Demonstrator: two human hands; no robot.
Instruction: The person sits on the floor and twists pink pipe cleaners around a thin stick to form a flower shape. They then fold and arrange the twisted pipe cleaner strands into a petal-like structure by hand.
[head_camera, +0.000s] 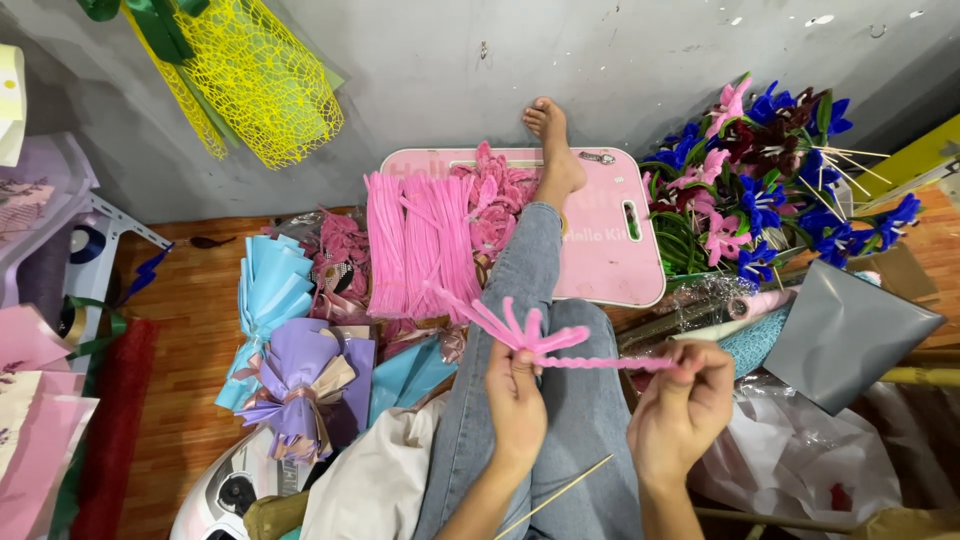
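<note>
The left hand (517, 395) pinches the base of a fuzzy pink pipe-cleaner flower (525, 335), its looped petals fanning upward above the denim-clad lap (560, 400). The right hand (682, 405) has its fingers closed on the flower's twisted pink stem end, stretched sideways between both hands. Beyond them, a bundle of straight pink pipe cleaners (418, 243) lies beside a pink rectangular plastic board (610, 250), where a bare foot (553, 145) rests.

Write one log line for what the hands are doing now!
left hand: pinches looped pink fuzzy pipe cleaners | right hand: grips their twisted stem end | over lap
</note>
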